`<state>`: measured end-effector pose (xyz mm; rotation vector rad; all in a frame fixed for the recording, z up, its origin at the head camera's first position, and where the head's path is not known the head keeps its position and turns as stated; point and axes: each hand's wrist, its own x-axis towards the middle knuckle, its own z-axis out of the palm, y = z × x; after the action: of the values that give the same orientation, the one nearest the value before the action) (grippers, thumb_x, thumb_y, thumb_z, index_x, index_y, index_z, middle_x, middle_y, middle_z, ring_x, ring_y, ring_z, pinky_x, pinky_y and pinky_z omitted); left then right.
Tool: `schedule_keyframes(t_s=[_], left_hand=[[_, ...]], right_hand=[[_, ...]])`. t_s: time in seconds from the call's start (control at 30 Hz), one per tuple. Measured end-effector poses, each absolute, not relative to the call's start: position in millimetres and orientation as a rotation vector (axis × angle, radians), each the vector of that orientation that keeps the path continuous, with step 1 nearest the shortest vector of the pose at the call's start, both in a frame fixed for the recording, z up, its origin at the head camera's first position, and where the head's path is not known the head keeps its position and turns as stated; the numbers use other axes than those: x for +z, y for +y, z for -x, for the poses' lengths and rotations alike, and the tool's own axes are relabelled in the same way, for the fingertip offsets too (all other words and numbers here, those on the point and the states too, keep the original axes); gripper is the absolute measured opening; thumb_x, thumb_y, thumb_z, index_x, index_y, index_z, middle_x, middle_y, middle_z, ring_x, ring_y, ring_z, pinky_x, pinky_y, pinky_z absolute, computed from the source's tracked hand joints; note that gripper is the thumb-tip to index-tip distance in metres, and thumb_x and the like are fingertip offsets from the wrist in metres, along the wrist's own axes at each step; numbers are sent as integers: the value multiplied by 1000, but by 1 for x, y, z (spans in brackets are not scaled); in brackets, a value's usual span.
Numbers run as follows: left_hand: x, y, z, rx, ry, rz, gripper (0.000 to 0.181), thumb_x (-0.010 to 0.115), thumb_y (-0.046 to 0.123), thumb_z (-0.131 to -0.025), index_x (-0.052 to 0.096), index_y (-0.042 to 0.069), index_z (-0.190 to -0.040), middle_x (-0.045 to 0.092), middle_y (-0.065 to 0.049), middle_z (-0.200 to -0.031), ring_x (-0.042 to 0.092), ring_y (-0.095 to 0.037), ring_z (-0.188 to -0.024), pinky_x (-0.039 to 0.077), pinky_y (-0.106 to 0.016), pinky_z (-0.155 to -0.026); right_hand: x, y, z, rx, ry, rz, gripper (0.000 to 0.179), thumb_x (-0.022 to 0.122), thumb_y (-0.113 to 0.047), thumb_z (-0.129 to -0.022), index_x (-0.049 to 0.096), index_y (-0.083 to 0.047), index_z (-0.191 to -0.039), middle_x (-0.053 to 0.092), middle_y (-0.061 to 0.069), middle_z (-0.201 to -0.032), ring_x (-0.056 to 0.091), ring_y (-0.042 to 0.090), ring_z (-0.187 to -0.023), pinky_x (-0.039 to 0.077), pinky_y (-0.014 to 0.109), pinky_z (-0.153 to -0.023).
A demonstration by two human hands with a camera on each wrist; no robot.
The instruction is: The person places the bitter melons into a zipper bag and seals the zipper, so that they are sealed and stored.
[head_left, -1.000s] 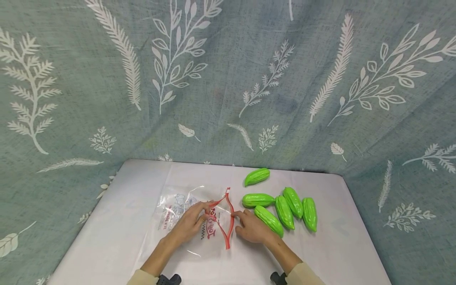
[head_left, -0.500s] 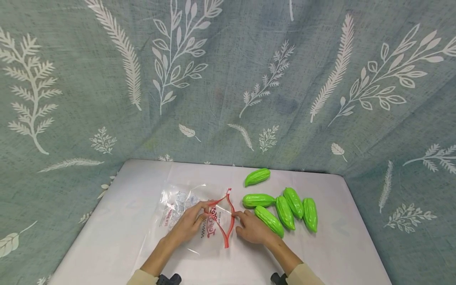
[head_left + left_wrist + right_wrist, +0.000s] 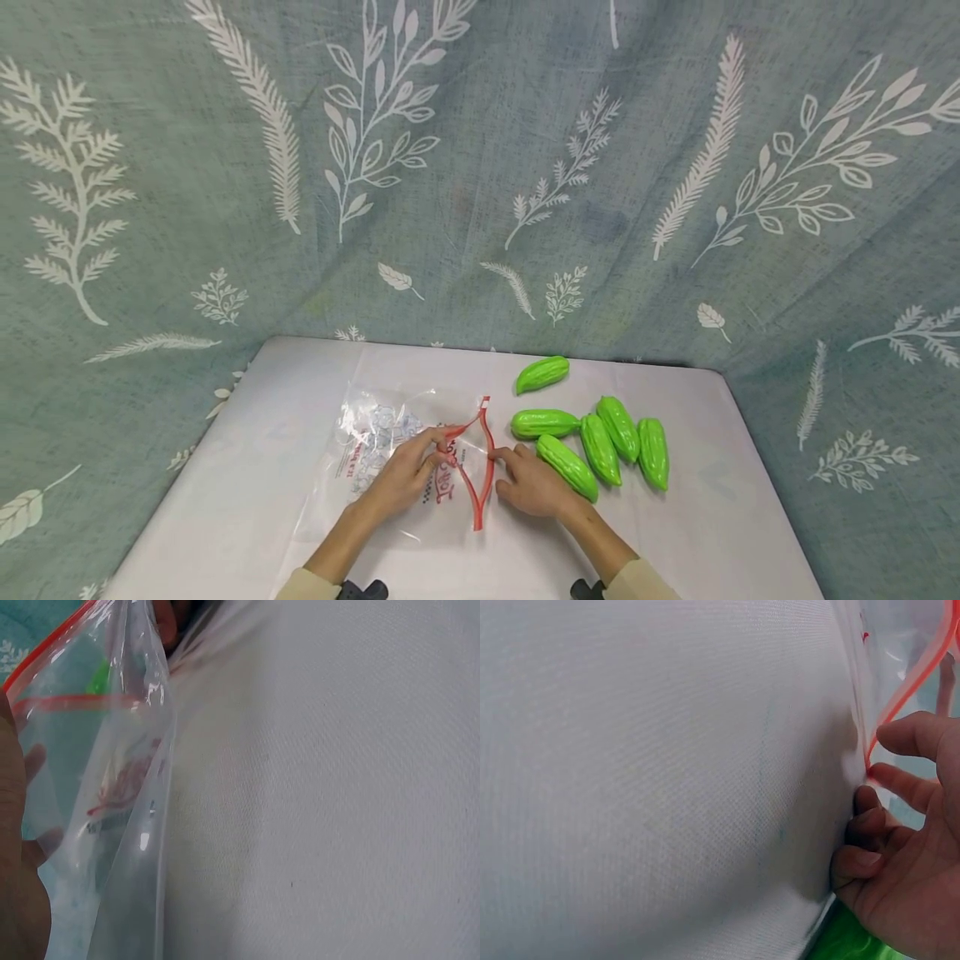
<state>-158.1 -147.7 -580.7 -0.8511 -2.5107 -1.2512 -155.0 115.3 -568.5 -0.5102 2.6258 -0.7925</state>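
Note:
A clear zip bag [image 3: 477, 510] with a red closure strip and printed lettering lies flat, its mouth spread and facing right. My left hand [image 3: 407, 472] grips the near-left lip at the red strip. Through the plastic in the left wrist view, fingertips of the left hand [image 3: 16, 847] show faintly. Across the mouth, my right hand [image 3: 534, 482] touches the other lip with an extended index finger. In the right wrist view, the right hand [image 3: 911, 862] has thumb and index apart at the red edge, its other fingers curled. No contents are visible in the bag.
Several bright green, ridged bitter melons [image 3: 600, 448] lie on the white table [image 3: 720, 517], right of the bag. One bitter melon [image 3: 567, 467] lies right beside my right hand; another [image 3: 543, 375] is farther back. A leaf-patterned curtain [image 3: 450, 208] surrounds the table.
Both hands keep nearly the same places on the bag's lips. The red mouth shifts very slightly, and the melons stay where they were.

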Motion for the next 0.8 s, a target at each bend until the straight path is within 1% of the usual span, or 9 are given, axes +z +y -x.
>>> schedule_keyframes(t_s=[0.07,0.27,0.43,0.5,0.57,0.63,0.73,0.8], left_hand=[[-582,-147,158,-1258,-2516,839,13,63,15,-96,54,23,-100,62,4,-140,57,-26,-131,45,-44,-110],[-586,-143,160,-1205,-2476,850,16,64,13,-95,53,23,-100,63,2,-138,61,-26,-126,50,-43,-104],[-587,-142,161,-1173,-2433,863,18,66,10,-93,55,22,-101,64,0,-137,62,-26,-124,52,-42,-101],[-587,-141,161,-1180,-2430,857,20,67,9,-92,55,22,-101,64,1,-138,62,-25,-124,53,-43,-100],[-588,-141,161,-1185,-2430,849,22,68,8,-91,55,22,-100,63,3,-138,63,-24,-123,55,-42,-97],[-588,-141,161,-1193,-2436,839,23,69,7,-90,55,23,-100,63,5,-138,64,-21,-120,56,-39,-92],[-589,-141,161,-1196,-2434,842,24,70,6,-89,55,22,-99,63,4,-138,66,-19,-116,56,-35,-85],[-589,-141,161,-1198,-2437,847,23,70,5,-89,55,20,-99,63,3,-138,66,-18,-113,55,-33,-82]], right_hand=[[-569,115,155,-791,2626,516,52,65,-29,-93,54,-23,-143,52,-3,-98,50,11,-80,44,28,-61],[-569,116,154,-792,2625,530,51,66,-29,-93,54,-24,-143,53,-1,-102,50,12,-83,44,29,-63],[-569,116,154,-824,2620,516,51,66,-28,-93,54,-25,-142,53,-1,-99,50,12,-80,44,29,-61],[-569,117,154,-837,2619,513,51,66,-29,-93,55,-26,-142,53,-1,-97,50,12,-78,44,29,-60],[-570,118,153,-844,2620,513,50,65,-29,-93,54,-27,-142,53,-2,-95,50,12,-76,44,29,-59],[-570,120,152,-861,2619,525,49,64,-29,-93,55,-27,-142,53,-2,-94,50,12,-76,44,29,-60],[-568,123,151,-896,2609,536,48,63,-27,-94,55,-27,-141,54,-4,-94,51,10,-77,45,28,-62],[-564,125,150,-945,2589,551,46,63,-25,-95,56,-25,-140,55,-5,-92,51,10,-78,46,28,-63]])
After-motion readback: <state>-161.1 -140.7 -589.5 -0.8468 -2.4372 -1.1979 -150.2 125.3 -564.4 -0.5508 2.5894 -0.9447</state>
